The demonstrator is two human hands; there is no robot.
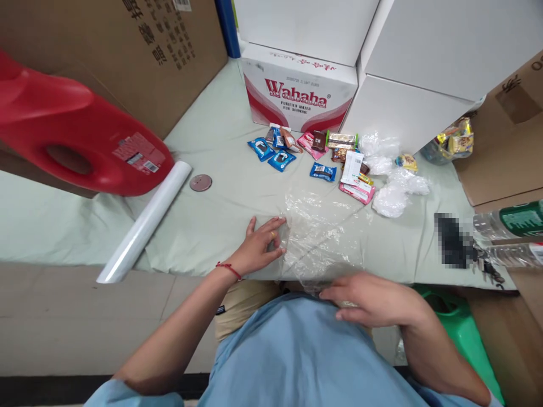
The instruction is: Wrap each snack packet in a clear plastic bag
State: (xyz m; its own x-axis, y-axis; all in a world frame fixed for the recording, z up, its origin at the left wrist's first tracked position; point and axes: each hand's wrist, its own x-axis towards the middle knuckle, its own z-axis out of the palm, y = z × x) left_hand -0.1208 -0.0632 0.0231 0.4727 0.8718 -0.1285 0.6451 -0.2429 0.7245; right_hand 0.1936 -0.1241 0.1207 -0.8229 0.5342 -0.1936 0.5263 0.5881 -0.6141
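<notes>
A crinkled sheet of clear plastic film (320, 237) lies on the pale green cloth, its near end hanging at the table edge. At the film's left border, my left hand (258, 246) rests with its fingers spread and the fingertips touching it. My right hand (369, 297) is at the near end, palm down, its fingers extended over the film and the thumb apart. Beyond the film are wrapped snacks: blue packets (282, 160), a pink packet (357, 192) and a white packet (352, 168). Several white film-wrapped bundles (390, 200) lie to their right.
On the left, a white roll (146, 220) leans by a red jug (85, 135), near a round brownish disc (201, 182). A Wahaha carton (301, 93) stands at the back. Plastic bottles (515, 220), keys (487, 265) and a snack tub (449, 144) are on the right.
</notes>
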